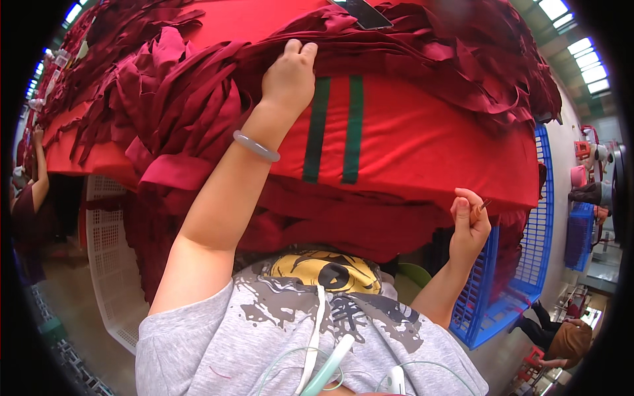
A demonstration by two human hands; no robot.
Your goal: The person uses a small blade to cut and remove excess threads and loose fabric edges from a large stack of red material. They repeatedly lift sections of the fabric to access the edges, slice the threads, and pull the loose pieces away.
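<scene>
My left hand (289, 76) reaches forward over the red-covered table (422, 142), its fingers curled at the near edge of a layered heap of dark red fabric pieces (409, 53). The fingertips are hidden in the folds, and the fingers look closed on the cloth. Close to the table's right front edge, my right hand (470, 228) is closed around a small tool (477, 212) with a brownish handle and a thin dark tip; its exact kind is unclear. Between the hands, two dark green strips (352, 132) lie side by side on the red cover.
Bunched crimson fabric (178, 112) spills over the table's front left. A phone (362, 13) rests on the far heap. A white basket (112, 257) stands below left, a blue crate (482, 290) below right. Other people (568, 343) are at the right and far left.
</scene>
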